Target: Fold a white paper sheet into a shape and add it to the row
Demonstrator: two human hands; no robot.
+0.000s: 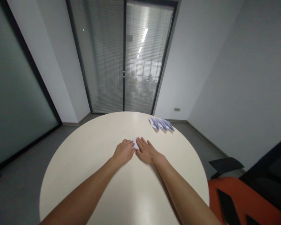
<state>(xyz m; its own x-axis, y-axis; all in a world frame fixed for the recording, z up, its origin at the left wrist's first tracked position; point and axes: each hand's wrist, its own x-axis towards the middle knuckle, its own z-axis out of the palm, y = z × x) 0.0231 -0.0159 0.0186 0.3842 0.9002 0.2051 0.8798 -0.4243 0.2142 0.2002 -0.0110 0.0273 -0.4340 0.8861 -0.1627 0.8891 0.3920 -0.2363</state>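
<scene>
Between my two hands a small piece of pale paper [135, 144] lies on the round table [84, 162], mostly covered by my fingers. My left hand [124, 152] has its fingers curled and closed at the paper's left side. Flat over the right side of the paper rests my right hand [147, 152], its fingers stretched out. The paper's exact shape is hidden. Beyond my right hand, near the far right edge of the table, several folded paper pieces [162, 124] stand overlapping in a row, white and bluish.
To the right is an orange chair [245, 197] with a black armrest [227, 164] close to the table. A dark phone-like object [228, 206] lies on its seat. Behind the table is a glass partition with blinds [107, 62], with pale walls beside it.
</scene>
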